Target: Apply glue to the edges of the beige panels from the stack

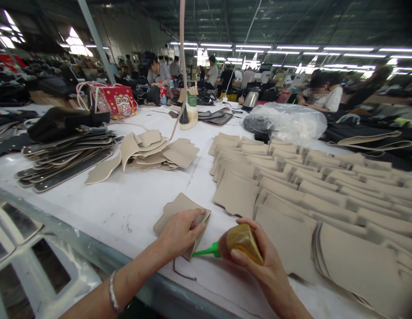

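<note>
My left hand (181, 230) rests over a beige leather-like piece (176, 206) near the table's front edge. Its fingers press along the piece's right side and hold it. In my right hand (266, 261), fingers and thumb wrap round a squeeze bottle (241, 243) of amber liquid. The bottle is tipped on its side, and its green nozzle (207, 251) points left, with the tip at the lower corner of the held piece. Whether liquid is coming out cannot be seen. Just below lies a thin dark strand (184, 275) on the white table surface (139, 221).
Overlapping rows of beige pieces (292, 190) cover the right side. A loose pile of similar pieces (159, 153) lies farther back, beside stacked dark strips (69, 159). Behind stand a red patterned bag (114, 99), a whitish container (189, 117) and clear plastic wrapping (289, 122). People work in the background.
</note>
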The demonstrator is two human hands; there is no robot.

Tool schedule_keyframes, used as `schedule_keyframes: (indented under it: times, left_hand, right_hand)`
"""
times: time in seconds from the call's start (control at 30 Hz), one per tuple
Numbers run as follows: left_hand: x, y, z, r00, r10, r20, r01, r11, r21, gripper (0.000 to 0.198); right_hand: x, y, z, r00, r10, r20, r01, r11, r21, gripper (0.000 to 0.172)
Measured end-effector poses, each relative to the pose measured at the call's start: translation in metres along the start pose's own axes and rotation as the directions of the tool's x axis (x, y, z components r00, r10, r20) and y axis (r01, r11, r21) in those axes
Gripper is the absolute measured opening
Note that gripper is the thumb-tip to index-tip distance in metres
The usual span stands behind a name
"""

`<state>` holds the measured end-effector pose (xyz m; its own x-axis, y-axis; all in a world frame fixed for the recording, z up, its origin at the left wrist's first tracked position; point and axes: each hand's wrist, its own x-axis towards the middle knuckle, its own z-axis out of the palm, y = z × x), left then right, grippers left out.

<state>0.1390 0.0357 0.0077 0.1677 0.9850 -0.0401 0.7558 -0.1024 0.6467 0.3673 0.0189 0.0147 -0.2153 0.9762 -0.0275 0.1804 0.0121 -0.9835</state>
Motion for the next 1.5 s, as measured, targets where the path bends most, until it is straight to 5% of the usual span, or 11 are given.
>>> schedule_keyframes:
  times: [0.2, 0.37, 0.53, 0.7, 0.87, 1.0, 1.3, 1.5]
  left_hand:
    - [-0.001, 0.003, 0.000, 1.000, -0.021, -0.004, 0.021, 1.000, -0.010, 0.040]
    - [-0.001, 0.003, 0.000, 1.000, -0.015, 0.001, 0.015, 1.000, -0.009, 0.040]
    - [-0.001, 0.002, 0.002, 1.000, -0.003, -0.009, 0.003, 1.000, 0.003, 0.040]
    - [-0.002, 0.003, 0.001, 1.000, -0.003, 0.003, 0.003, 1.000, 0.009, 0.041]
    - [-0.003, 0.002, 0.001, 1.000, -0.007, 0.001, 0.007, 1.000, 0.006, 0.040]
    - [-0.003, 0.001, 0.002, 1.000, 0.000, 0.000, 0.000, 1.000, 0.003, 0.040]
    - [0.003, 0.004, 0.000, 0.999, -0.018, 0.051, 0.017, 1.000, 0.021, 0.042]
    - [0.003, 0.004, 0.000, 0.998, -0.007, 0.064, 0.006, 1.000, 0.017, 0.042]
  right_hand:
    - [0.005, 0.001, -0.002, 0.991, -0.040, -0.125, 0.033, 0.998, -0.061, 0.057]
    - [0.001, 0.001, -0.001, 0.999, 0.030, 0.042, -0.032, 0.999, 0.040, 0.059]
    - [0.000, 0.000, -0.003, 0.998, 0.024, -0.057, -0.024, 1.000, -0.004, 0.057]
    - [-0.001, -0.001, -0.003, 0.999, 0.036, 0.039, -0.038, 0.998, 0.042, 0.058]
    - [0.000, 0.000, -0.003, 0.999, -0.025, -0.033, 0.024, 1.000, -0.016, 0.057]
    - [-0.001, 0.002, -0.001, 1.000, -0.009, 0.022, 0.008, 1.000, 0.023, 0.058]
    - [0.026, 0.009, -0.018, 0.934, -0.279, -0.225, 0.221, 0.942, -0.251, 0.052]
    - [0.019, 0.007, -0.014, 0.957, -0.273, -0.102, 0.244, 0.941, -0.233, 0.051]
